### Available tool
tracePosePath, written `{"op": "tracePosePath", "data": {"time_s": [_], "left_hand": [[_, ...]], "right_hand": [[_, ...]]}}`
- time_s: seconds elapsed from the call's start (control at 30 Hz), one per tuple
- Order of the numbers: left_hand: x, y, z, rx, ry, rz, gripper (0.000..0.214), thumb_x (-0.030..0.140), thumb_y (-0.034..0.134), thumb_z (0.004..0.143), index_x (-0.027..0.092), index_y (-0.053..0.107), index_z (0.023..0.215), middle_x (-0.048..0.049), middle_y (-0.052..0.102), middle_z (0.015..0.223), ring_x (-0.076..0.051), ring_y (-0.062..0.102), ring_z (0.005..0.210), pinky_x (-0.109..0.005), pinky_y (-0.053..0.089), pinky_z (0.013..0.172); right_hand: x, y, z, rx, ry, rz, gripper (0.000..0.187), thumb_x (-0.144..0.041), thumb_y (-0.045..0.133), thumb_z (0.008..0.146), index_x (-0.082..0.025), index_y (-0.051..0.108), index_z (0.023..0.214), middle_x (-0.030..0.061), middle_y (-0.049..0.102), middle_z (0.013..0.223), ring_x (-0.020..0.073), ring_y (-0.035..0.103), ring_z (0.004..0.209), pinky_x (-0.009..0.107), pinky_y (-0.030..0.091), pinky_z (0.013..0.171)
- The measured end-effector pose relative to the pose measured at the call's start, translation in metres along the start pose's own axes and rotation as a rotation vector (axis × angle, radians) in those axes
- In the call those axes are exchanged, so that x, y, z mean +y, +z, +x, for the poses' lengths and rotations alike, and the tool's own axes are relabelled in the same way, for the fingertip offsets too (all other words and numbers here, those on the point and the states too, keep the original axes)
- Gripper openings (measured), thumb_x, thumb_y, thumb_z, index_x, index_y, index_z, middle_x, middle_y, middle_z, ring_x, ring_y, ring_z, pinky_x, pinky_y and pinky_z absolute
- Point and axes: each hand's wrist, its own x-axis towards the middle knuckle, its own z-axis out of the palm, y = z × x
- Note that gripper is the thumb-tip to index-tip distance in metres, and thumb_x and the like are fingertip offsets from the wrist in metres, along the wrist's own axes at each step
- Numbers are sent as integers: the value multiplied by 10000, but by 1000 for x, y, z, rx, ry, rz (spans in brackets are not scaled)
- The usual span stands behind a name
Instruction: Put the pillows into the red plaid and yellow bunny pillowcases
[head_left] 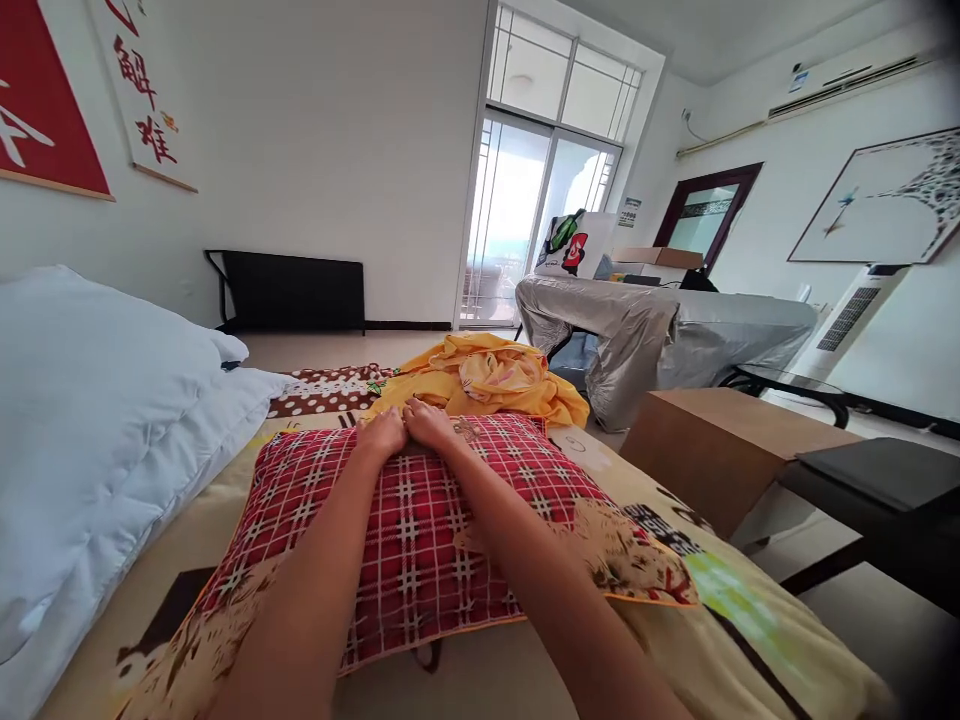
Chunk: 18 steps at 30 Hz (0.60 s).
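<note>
A red plaid pillow (412, 570) with orange piping and printed animal patches lies flat before me on a beige patterned blanket (600, 455). My left hand (382, 432) and my right hand (427, 422) are side by side at the middle of its far edge, nearly touching. Both have their fingers curled closed over that edge; the fingertips are hidden. Just beyond them lies a crumpled yellow cloth (487, 375), with a brown polka-dot cloth (319, 392) to its left.
White pillows (112, 420) are piled on the left. At the right stand a cardboard box (720, 430) and a dark chair (885, 480). Farther back are a table under a silver cover (637, 320), a black folded piece of furniture (292, 290) by the wall and glass doors (517, 210).
</note>
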Motion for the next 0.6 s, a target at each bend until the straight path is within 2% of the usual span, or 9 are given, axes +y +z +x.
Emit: {"op": "tracePosePath", "data": {"time_s": [0.1, 0.23, 0.43, 0.6], "left_hand": [[-19, 28, 21, -69, -58, -18, 512, 508, 421, 948, 160, 508, 1313, -130, 540, 1338, -263, 502, 1243, -558, 308, 1090], [-55, 48, 48, -140, -130, -32, 517, 552, 411, 935, 167, 568, 1243, -124, 554, 1323, -265, 489, 1256, -562, 274, 1105], [-99, 60, 74, -169, -211, -52, 484, 537, 449, 927, 159, 590, 1193, -120, 584, 1264, -257, 537, 1187, -539, 360, 1051], [-132, 69, 86, -112, -217, -96, 444, 500, 501, 916, 129, 606, 1135, -114, 630, 1155, -227, 603, 1063, -474, 460, 957]], "right_hand": [[33, 22, 13, -72, 23, -30, 376, -422, 492, 953, -133, 585, 1174, 96, 595, 1200, 221, 563, 1121, 475, 419, 999], [72, 32, 33, -154, 54, -52, 389, -466, 454, 960, -133, 633, 1048, 85, 637, 1113, 198, 585, 1073, 441, 423, 985], [136, 19, 60, -192, 103, 10, 341, -438, 524, 931, -121, 637, 877, 50, 658, 921, 162, 618, 902, 372, 479, 876], [202, 7, 53, -148, 107, 175, 391, -464, 537, 904, -110, 647, 776, 23, 662, 785, 159, 625, 780, 330, 498, 783]]}}
